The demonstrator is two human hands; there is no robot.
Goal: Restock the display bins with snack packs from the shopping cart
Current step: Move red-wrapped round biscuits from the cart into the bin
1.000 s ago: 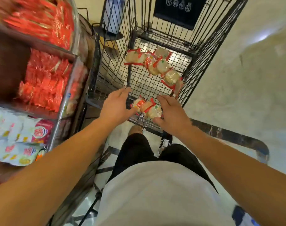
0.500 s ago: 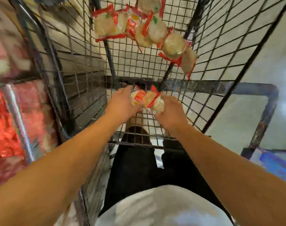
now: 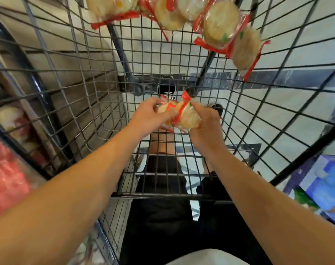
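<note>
While our left hand (image 3: 149, 116) and right hand (image 3: 205, 125) together clasp two snack packs (image 3: 180, 113) inside the shopping cart (image 3: 76, 77), more packs (image 3: 218, 25) (blurred) lie farther in.

Both forearms are stretched forward; the left hand (image 3: 149, 116) and right hand (image 3: 206, 127) are curled, fingers pinched together between them.
</note>
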